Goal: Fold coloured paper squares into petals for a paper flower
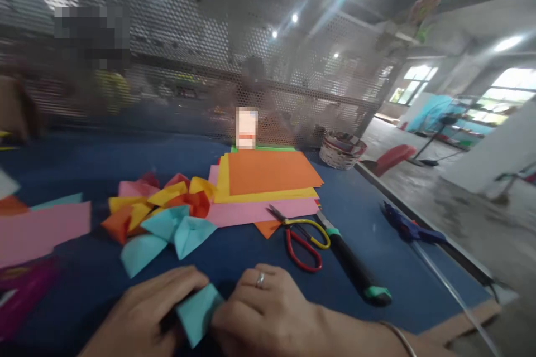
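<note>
A small folded piece of turquoise paper is held between my two hands, low in the head view. My left hand grips its left side, thumb hidden. My right hand, with a ring on one finger, has its fingers curled against the paper's right edge. Just beyond lie several folded paper pieces in turquoise, yellow, orange and pink. Past my right hand are scissors with one red and one yellow handle, their blades pointing away to the left. A black-handled knife rests beside them.
Stacked sheets of coloured paper lie in the middle of the blue table. A blue glue gun is at the right edge, a woven basket behind. Pink paper and a blurred purple object lie left. A perforated metal screen stands behind.
</note>
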`<state>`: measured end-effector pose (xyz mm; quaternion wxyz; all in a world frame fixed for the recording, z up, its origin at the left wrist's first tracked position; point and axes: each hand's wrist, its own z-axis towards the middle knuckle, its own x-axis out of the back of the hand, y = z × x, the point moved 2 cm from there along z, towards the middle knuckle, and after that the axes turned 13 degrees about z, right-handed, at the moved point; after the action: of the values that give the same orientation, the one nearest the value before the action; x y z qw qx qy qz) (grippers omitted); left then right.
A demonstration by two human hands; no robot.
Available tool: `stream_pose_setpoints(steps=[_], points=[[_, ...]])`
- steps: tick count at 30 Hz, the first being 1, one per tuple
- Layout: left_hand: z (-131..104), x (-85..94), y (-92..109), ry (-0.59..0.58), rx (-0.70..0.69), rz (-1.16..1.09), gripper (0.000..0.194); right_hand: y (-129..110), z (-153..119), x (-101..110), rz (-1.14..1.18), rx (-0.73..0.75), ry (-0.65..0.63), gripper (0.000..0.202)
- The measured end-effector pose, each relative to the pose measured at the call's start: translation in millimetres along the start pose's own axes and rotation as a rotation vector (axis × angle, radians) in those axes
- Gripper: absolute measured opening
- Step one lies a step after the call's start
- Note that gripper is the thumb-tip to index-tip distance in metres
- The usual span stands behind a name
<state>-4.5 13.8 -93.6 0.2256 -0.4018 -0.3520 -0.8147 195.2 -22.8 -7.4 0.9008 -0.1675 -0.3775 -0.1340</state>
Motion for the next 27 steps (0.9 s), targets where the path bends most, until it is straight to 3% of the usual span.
stream_pose_setpoints(steps=[1, 3, 7, 9, 12, 16, 18, 23, 27], points=[[13.1, 15.7, 12.6, -0.081, -0.007, -0.015, 0.019, 1.3, 3.2, 2.9, 0.0, -0.042, -0.039, 0.021], [32.9, 40.7, 30.0, -0.101, 0.052, -0.012, 0.022, 9.4, 10.0, 10.4, 0.017, -0.173, -0.111, 0.014], [45.0, 59.9, 34.9, -0.113, 0.191, -0.003, 0.012, 32.8, 17.7, 32.2, -0.09, -0.5, -0.249, 0.011], [43.1, 61.7, 31.7, -0.091, 0.204, 0.004, 0.012, 38.4, 11.8, 47.6, -0.146, -0.598, -0.288, 0.013], [39.2, 60.6, 28.2, -0.075, 0.205, 0.005, 0.014, 38.5, -17.9, 76.4, -0.337, -0.797, -0.361, 0.012], [35.6, 55.3, 27.3, -0.064, 0.187, -0.009, 0.016, 29.6, -80.3, 114.4, -0.634, -1.023, -0.275, 0.021], [34.1, 51.6, 28.2, -0.076, 0.161, -0.026, 0.016, 26.0, -107.9, 123.5, -0.671, -1.105, -0.225, 0.031], [32.7, 46.1, 29.3, -0.048, 0.188, -0.018, 0.016, 24.9, -132.6, 120.5, -0.578, -1.138, -0.221, 0.036], [34.5, 44.6, 28.7, -0.081, 0.211, -0.03, 0.018, 33.8, -129.9, 132.1, -0.793, -1.067, -0.188, 0.039]])
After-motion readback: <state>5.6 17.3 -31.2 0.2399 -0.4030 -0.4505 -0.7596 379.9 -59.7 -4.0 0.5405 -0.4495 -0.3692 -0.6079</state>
